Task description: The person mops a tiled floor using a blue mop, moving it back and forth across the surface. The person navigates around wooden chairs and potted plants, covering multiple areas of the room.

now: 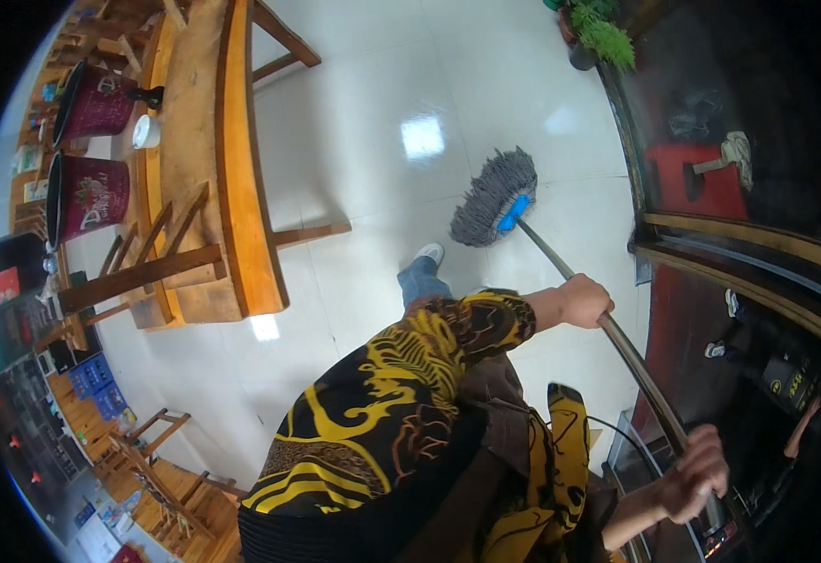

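Here we have the grey string mop, its shaggy head spread on the glossy white tiled floor, ahead and a little left of our left fingers. A bright blue plastic clamp joins it to the long metallic shaft, and what a firm grip! Our left fingers are wrapped around the shaft partway up; our right fingers curl around it nearer the top.

How far along are we? Mid-mopping, we'd judge: the head is down, but shine covers so much tile that we cannot tell wiped from unwiped, nor how much remains.

Just left of our left fingers, a pale shoe pokes out below blue denim. Further left stands a long orange-brown wooden tabletop, two dark purple buckets beyond it. Well ahead of the left fingers, a feathery green potted plant sits by the dark glass.
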The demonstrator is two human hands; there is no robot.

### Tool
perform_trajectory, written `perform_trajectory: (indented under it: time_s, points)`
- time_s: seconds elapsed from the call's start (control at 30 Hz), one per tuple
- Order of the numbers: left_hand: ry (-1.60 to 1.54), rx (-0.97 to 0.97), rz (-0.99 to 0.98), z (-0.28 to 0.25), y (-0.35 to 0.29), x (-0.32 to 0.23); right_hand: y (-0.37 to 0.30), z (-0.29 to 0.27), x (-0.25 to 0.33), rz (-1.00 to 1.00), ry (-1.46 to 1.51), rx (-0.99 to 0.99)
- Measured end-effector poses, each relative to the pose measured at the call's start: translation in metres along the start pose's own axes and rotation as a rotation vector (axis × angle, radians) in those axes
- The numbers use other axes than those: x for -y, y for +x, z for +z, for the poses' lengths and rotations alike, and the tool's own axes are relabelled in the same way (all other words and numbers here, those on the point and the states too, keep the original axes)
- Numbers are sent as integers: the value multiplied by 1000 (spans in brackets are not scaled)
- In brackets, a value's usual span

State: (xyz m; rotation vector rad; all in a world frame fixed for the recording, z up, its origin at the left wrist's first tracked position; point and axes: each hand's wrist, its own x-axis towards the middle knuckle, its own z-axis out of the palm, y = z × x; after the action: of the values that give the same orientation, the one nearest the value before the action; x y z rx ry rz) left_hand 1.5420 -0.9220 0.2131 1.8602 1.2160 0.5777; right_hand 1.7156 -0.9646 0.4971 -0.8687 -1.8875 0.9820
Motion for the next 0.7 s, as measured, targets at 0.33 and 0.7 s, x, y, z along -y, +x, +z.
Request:
perform_trajectory:
  time_s: [0.33,0.7]
  points:
    - [172,-236,-303,-177,-145,40,138,116,32,-396,322,518]
    - [90,-491,-546,-127,-220,296,119,290,-126,191,578,440]
